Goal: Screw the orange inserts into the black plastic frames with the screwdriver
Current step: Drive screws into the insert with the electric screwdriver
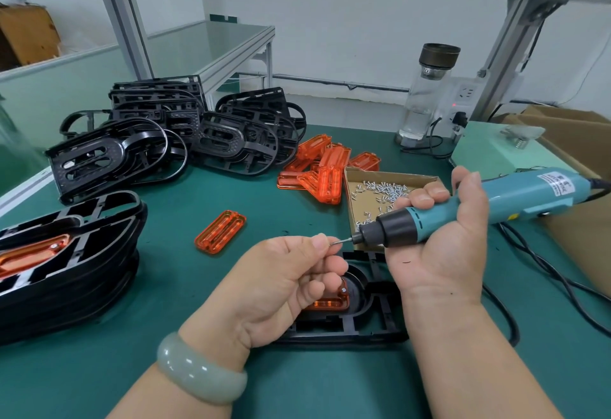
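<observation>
Above the black plastic frame (373, 322), the right hand (443, 253) grips a teal electric screwdriver (496, 203). The left hand (284, 279) pinches a tiny metal screw (332, 242) at its bit.

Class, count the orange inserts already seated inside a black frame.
2. One insert sits in the top frame of the left stack; the other insert in the near centre frame. Lower stacked frames may hide more.
</observation>
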